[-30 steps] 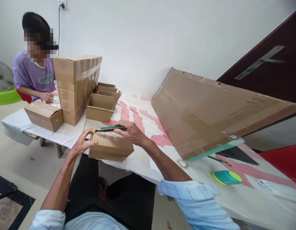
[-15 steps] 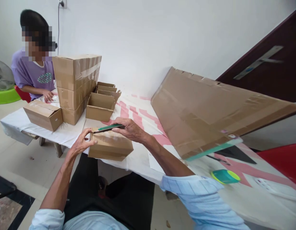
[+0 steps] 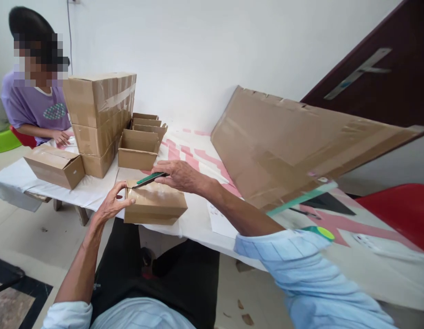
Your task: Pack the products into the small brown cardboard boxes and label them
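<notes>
A closed cardboard box [image 3: 160,205] with shiny clear tape along its top lies at the table's front edge, before me. My left hand [image 3: 112,201] grips its left end, thumb on the near side and fingers at the far top corner. In my right hand [image 3: 175,175] is a green and black utility knife [image 3: 150,178], held above the box. Its tip slants down to the left and meets the box's top near the left end, close to my left fingers. Whether the blade has gone into the tape is too small to tell.
Stacked taped boxes [image 3: 98,105] stand at the left, with a single box [image 3: 56,167] before them and open boxes [image 3: 138,148] beside them. A large cardboard sheet [image 3: 287,141] leans at the right. A person in purple [image 3: 40,105] sits at the far left.
My right hand has drawn slightly back and tilted the knife more steeply, its tip staying at the box's left end. My left hand keeps its grip. The whole view has shifted a little.
</notes>
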The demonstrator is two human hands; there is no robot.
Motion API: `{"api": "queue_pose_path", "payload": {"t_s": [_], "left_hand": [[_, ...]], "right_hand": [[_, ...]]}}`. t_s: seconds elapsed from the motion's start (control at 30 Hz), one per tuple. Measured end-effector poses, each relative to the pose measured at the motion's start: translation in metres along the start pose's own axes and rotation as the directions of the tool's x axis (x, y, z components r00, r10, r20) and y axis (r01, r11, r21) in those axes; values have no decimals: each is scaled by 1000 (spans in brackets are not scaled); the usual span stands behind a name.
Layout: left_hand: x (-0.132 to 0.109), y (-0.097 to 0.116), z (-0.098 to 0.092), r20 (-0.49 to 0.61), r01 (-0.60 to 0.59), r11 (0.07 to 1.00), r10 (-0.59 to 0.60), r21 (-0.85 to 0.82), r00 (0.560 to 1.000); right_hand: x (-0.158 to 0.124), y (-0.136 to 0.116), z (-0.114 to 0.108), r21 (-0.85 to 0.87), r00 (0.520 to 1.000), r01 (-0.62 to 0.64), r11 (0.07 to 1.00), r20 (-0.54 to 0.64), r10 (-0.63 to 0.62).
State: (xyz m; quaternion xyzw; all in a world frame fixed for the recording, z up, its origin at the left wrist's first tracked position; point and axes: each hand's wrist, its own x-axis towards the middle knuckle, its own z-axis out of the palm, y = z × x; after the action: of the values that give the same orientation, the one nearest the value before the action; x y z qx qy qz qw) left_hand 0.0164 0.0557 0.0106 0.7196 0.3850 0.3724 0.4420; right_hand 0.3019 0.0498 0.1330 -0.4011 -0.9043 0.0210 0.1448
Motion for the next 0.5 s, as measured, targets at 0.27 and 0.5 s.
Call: {"api": "queue_pose_path", "payload": {"t_s": [0.27, 0.5], "left_hand": [[5, -3, -6, 30, -31, 1000, 31, 1, 999], [10, -2, -4, 65, -41, 999, 40, 25, 997]], "right_hand": [[-17, 18, -23, -73, 993, -41, 996, 106, 48], [-94, 57, -58, -60, 972, -205, 977, 107, 211]]}}
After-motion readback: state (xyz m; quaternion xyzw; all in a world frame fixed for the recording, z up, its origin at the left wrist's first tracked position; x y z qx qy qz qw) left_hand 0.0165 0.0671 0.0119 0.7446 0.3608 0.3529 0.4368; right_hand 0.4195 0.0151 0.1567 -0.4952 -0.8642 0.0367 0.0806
